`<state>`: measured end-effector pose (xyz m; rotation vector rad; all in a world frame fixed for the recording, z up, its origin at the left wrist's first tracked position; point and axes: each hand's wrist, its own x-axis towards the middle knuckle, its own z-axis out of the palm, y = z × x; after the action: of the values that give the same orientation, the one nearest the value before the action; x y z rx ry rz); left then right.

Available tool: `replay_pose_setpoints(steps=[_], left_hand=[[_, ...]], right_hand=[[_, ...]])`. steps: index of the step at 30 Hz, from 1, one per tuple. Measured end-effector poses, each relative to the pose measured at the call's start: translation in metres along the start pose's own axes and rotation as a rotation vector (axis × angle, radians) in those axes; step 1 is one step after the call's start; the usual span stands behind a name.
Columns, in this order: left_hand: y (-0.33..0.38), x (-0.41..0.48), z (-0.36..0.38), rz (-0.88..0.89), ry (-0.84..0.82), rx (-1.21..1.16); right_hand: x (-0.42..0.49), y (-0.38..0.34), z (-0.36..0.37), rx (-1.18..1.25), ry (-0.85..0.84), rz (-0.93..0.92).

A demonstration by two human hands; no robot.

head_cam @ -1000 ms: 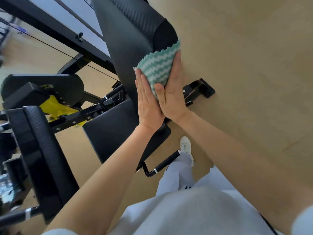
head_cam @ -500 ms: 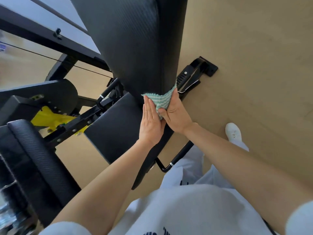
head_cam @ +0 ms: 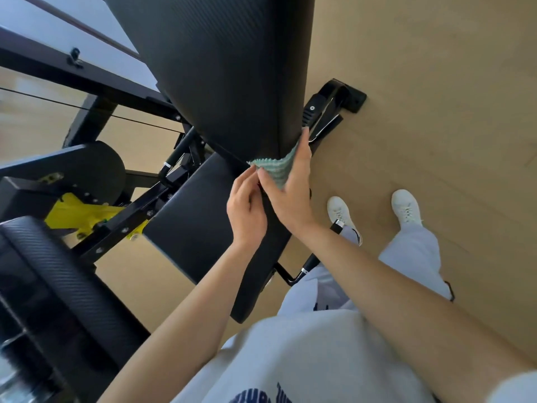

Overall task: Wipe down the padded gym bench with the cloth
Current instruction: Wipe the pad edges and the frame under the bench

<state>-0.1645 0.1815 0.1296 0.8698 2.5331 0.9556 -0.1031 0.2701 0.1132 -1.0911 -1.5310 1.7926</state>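
The bench's black back pad (head_cam: pixel 226 68) rises steeply at top centre, and its seat pad (head_cam: pixel 203 222) lies below it. A green-and-white striped cloth (head_cam: pixel 276 167) sits at the back pad's lower right corner. My right hand (head_cam: pixel 290 196) presses the cloth against that corner, fingers straight up along the pad's edge and thumb across the cloth. My left hand (head_cam: pixel 247 210) is just left of it, over the seat pad, its curled fingers pinching the cloth's lower left edge.
A black machine frame with a yellow part (head_cam: pixel 78 213) stands to the left. Another black padded piece (head_cam: pixel 58 286) fills the lower left. The bench's foot bracket (head_cam: pixel 348 100) and an adjustment handle (head_cam: pixel 305 266) stick out right, near my white shoes (head_cam: pixel 340 210) on the tan floor (head_cam: pixel 436 112).
Both hands slid the cloth down the back pad's right edge to its bottom corner. My left hand went from flat beside the cloth to curled fingers pinching its edge.
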Motion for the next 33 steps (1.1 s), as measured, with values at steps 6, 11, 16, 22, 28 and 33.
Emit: replay_pose_setpoints(steps=[6,11,16,22,28,33], left_hand=[[-0.002,0.025,-0.006,-0.365,0.036,-0.229],[0.011,0.033,0.0,-0.395,-0.064,-0.515],[0.004,0.032,-0.001,-0.41,-0.098,-0.452],[0.007,0.027,0.004,-0.424,-0.132,-0.353],[0.004,0.027,0.005,-0.451,-0.141,-0.322],[0.007,0.029,0.004,-0.461,-0.125,-0.295]], right_hand=[[0.016,0.046,0.02,0.028,0.075,0.084],[0.013,0.084,0.027,-0.206,0.054,0.131],[0.013,0.106,0.018,-0.208,-0.041,0.038],[-0.013,0.141,-0.01,-0.263,-0.338,0.502],[-0.009,0.168,-0.033,0.402,-0.04,1.124],[0.042,0.157,-0.002,0.669,0.076,1.286]])
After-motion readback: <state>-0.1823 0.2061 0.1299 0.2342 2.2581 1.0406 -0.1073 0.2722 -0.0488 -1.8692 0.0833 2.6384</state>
